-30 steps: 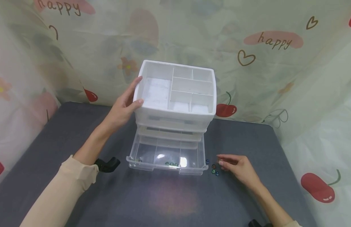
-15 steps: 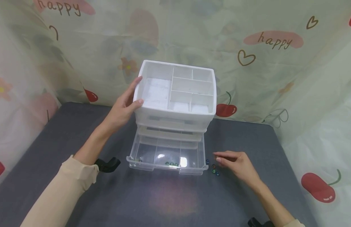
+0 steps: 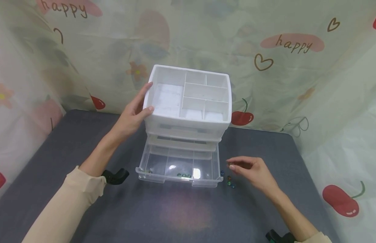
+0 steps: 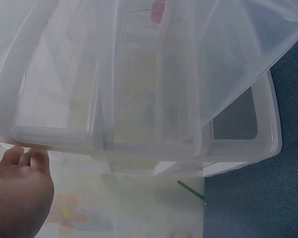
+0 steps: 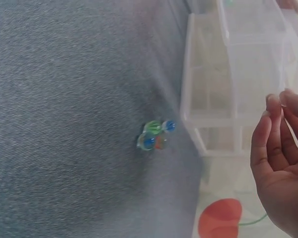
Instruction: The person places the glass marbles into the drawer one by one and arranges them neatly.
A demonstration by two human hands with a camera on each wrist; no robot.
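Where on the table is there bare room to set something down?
Bare table: in front of the drawer, between the left sleeve and right forearm; also back right, between the box, right hand and curtain. Crowded: the strip between drawer and right hand, where four marbles lie.

a cherry-printed sheet hangs behind a dark table.

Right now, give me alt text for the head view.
A person's left hand rests on the side of a white drawer unit; beside its pulled-out clear drawer, the right hand pinches what looks like a marble. More small marbles show at the drawer's front and lie on the dark table.
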